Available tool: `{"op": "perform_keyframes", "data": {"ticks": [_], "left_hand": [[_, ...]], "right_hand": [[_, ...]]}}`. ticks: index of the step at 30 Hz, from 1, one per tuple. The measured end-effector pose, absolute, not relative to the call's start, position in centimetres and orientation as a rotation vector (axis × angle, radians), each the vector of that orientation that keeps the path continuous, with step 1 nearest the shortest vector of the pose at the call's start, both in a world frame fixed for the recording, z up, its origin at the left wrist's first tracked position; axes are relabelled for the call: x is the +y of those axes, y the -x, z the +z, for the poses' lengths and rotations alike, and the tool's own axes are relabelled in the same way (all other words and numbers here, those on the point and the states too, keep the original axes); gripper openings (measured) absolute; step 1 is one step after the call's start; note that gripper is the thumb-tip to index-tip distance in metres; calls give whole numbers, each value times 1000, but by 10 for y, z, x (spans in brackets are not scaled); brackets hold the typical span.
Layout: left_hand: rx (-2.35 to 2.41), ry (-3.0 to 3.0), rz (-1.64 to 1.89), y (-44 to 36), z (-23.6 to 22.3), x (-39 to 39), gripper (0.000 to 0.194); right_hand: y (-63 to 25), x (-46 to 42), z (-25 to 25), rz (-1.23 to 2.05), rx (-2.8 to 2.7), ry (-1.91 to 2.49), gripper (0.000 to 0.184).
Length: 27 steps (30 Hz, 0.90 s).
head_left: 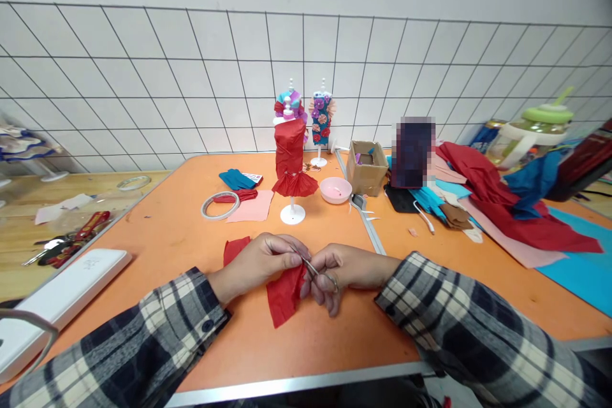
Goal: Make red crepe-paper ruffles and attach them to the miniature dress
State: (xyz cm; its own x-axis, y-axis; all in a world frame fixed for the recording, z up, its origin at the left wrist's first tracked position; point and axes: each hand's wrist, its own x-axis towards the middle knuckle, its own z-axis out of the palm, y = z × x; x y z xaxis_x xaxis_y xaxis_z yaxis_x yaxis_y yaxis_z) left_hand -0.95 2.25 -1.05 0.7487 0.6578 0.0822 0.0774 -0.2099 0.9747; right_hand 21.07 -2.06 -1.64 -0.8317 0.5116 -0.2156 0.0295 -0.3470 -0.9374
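Observation:
My left hand [271,257] pinches a piece of red crepe paper [283,298] low over the orange table. My right hand [329,271] is closed on small metal scissors [312,268], with a finger by the handle loop. The blades point up and left, touching or close to the paper at my left fingertips; the exact contact is hidden. Straight ahead of my hands, a small dress form [289,152] wears a red crepe-paper dress with a flared hem on a white base [292,214].
Left of the form lie a tape roll [220,206], folded blue paper [238,179] and a pink sheet [251,207]. To its right are a pink bowl [335,191], a cardboard box [367,169] and a second dress form [320,118]. Red paper [507,204] is heaped farther right; a white power bank [71,306] lies left.

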Motion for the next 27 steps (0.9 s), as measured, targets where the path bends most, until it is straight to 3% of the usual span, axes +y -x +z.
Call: {"op": "perform_keyframes", "data": {"ticks": [7,13,15,20,22,24,27], "left_hand": [[592,-1759,546,8,-4,18,37],[791,-1698,629,8,-5,18,42],[970,-1612,723,9,-7,21,41],[1121,-1581,790,10,-6,24,42],[1123,-1615,784,10,-4,22,40],[1126,-1653,788,9,-1,18,39],[1143,-1690,808,8,1,14,38]], "right_hand": [[-214,-20,-16,2203,-1650,733,48],[-226,-13,-9,2175,-1606,742,64],[-233,-7,-6,1949,-1667,928,59],[-246,5,0,838,-2012,1609,31],[-246,6,-1,581,-2120,1751,26],[-246,5,-3,641,-2123,1836,29],[-246,4,-6,975,-2049,1794,50]]}}
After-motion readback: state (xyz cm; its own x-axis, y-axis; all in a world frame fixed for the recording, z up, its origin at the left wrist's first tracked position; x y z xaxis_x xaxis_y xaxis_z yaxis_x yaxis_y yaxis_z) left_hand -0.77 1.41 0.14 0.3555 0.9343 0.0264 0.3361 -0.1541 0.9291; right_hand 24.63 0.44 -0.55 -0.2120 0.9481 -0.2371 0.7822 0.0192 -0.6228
